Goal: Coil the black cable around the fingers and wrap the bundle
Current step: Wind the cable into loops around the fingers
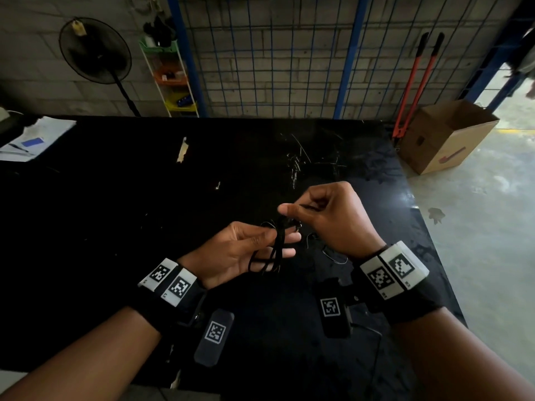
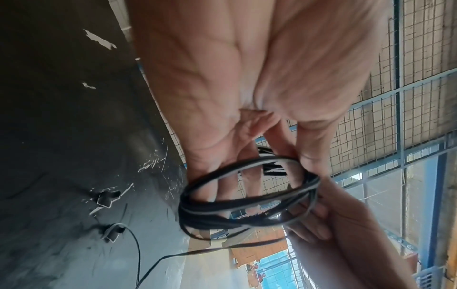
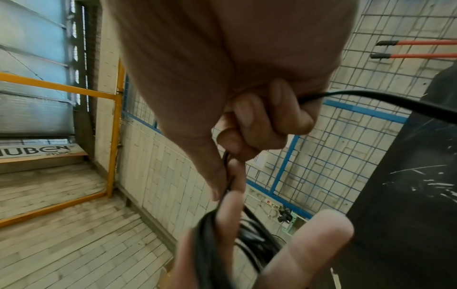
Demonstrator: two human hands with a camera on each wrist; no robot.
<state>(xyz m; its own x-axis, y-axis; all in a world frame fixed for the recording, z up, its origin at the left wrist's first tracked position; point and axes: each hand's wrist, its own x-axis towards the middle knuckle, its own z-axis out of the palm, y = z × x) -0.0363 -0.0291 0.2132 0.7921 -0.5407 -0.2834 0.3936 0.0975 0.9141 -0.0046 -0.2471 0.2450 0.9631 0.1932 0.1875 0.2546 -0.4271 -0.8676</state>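
The black cable is looped several times around the fingers of my left hand, which lies palm up over the black table. In the left wrist view the coil rings the fingers and the thumb presses it at one side. My right hand is just above and to the right, pinching the cable's free part between thumb and forefinger. The right wrist view shows the cable running through that hand's curled fingers down to the coil. A loose tail trails off to the table.
The black table is scratched, with papers at its far left corner. A cardboard box and red-handled bolt cutters stand right of the table. A fan and wire mesh stand behind.
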